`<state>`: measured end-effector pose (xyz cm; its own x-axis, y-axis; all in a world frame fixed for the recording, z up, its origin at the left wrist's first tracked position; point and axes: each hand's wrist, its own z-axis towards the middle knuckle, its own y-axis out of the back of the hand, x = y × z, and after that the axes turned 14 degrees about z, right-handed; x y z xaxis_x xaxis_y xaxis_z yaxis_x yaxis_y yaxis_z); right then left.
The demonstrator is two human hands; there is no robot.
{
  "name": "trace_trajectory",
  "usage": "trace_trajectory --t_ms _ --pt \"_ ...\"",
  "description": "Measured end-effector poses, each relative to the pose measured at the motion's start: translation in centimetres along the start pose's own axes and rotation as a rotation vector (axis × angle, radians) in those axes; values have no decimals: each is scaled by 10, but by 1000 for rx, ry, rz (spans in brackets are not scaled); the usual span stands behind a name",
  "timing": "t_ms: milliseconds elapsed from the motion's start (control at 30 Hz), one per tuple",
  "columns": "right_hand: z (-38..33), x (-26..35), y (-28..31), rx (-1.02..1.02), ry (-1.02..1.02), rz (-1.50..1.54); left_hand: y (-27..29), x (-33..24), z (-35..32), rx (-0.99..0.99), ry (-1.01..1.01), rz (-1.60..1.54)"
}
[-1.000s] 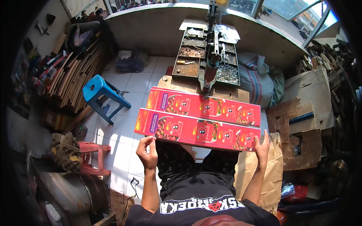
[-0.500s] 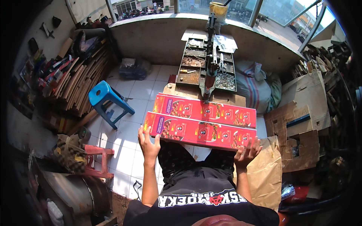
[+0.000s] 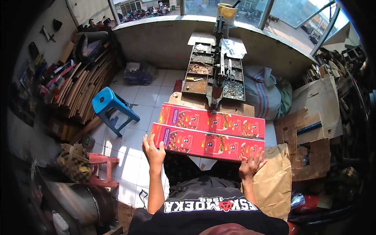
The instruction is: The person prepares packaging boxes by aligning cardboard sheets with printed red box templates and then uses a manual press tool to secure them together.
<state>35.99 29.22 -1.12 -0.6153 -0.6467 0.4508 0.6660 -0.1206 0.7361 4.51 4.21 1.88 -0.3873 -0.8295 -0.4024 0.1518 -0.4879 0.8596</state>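
Note:
Two long, flat red printed cardboard pieces lie side by side across my lap and the board in front of me. The near red cardboard piece (image 3: pixel 196 141) overlaps the front of the far red cardboard piece (image 3: pixel 231 119). My left hand (image 3: pixel 154 153) grips the left end of the near piece, its thumb at the front edge and its fingers along the end. At the right front corner rests my right hand (image 3: pixel 250 164), fingers stretched out and apart. Beyond the far piece stands an upright metal stapling machine (image 3: pixel 215 92); its foot is close to the cardboard.
Divided trays (image 3: pixel 197 88) with small metal bits flank the machine. A blue stool (image 3: pixel 113 105) stands left, a red stool (image 3: pixel 105 168) nearer. Brown paper (image 3: pixel 274 180) lies right of my lap, beside cut cardboard (image 3: pixel 313 156). Stacked boards (image 3: pixel 84 90) lean far left; sacks (image 3: pixel 260 92) stand right.
My right hand has come down and left, onto the near piece's right corner. My left hand stays at the left end. Both cardboard pieces sit slightly lower in the picture.

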Motion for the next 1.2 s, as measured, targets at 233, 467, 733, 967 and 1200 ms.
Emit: trace_trajectory --t_ms 233,467,733,967,1200 --pt "24 -1 -11 140 -124 27 -8 -47 32 -31 -180 -31" --pt "13 -3 -12 145 -165 24 -40 -50 41 72 -234 44" --pt "26 1 -6 97 -167 64 -44 -51 38 51 -293 98" --pt "26 -28 8 -108 -316 239 -59 -36 45 95 -314 145" --pt "33 -80 4 -46 -692 1006 -14 -81 17 365 -1051 142"
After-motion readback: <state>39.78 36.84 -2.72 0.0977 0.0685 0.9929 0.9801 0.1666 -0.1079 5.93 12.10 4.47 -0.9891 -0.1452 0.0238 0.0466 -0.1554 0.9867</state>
